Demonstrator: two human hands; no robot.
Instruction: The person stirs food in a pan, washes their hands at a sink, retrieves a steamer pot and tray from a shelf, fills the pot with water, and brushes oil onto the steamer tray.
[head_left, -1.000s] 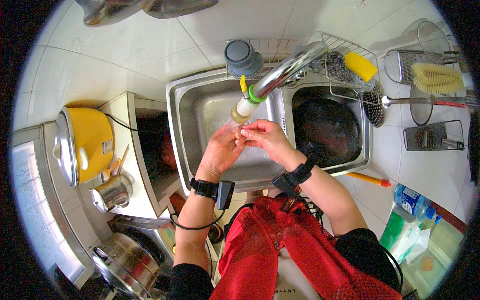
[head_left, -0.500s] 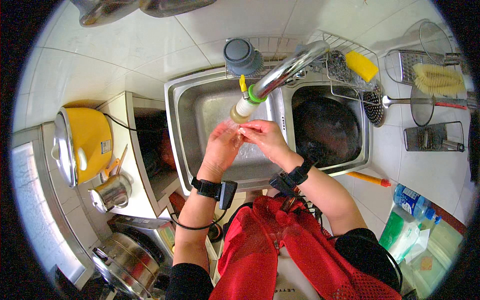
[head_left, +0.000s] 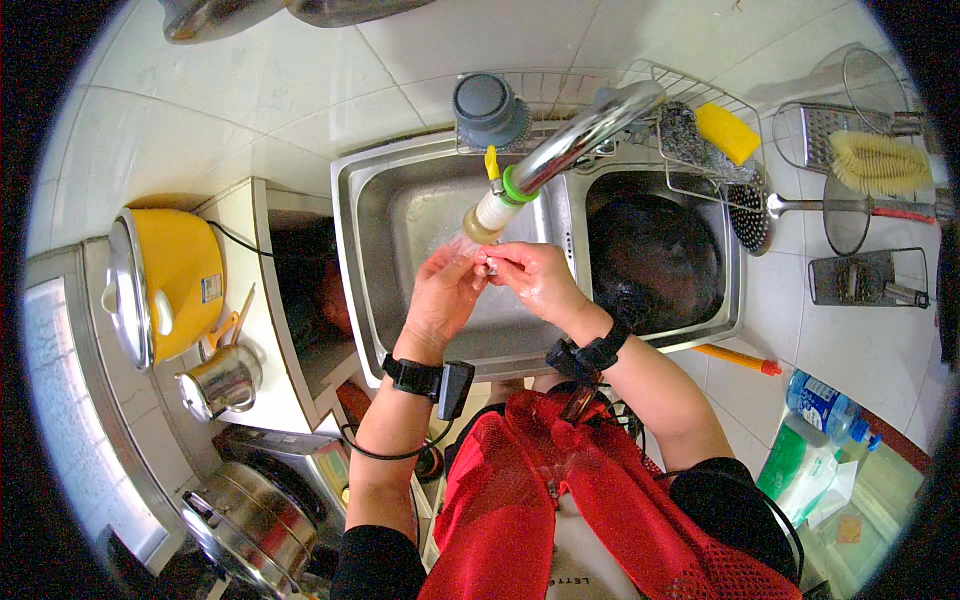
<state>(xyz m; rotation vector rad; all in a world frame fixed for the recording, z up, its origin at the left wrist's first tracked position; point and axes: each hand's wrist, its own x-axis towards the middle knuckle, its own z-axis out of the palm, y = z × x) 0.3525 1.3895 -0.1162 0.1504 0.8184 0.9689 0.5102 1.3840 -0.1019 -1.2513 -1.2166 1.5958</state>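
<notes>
Both hands meet in the left steel basin (head_left: 405,215), just under the white nozzle (head_left: 495,212) of the chrome faucet (head_left: 590,130), in running water. My left hand (head_left: 443,292) has its fingers curled toward the right. My right hand (head_left: 540,282) is wet, its thumb and fingertips pinched together against those of the left. Whatever is between the fingertips is too small and hidden to name. A yellow tap lever (head_left: 492,160) stands on the nozzle.
A dark round pan (head_left: 655,255) lies in the right basin. Behind are a grey container (head_left: 483,100) and a rack with a yellow sponge (head_left: 727,130). A yellow cooker (head_left: 180,285) and steel pot (head_left: 220,385) stand left; utensils, a brush (head_left: 875,160) and bottles (head_left: 815,400) are right.
My fingers shift slightly against each other under the water, and the right thumb and fingertips now look more bent. The surroundings sit a little differently in view.
</notes>
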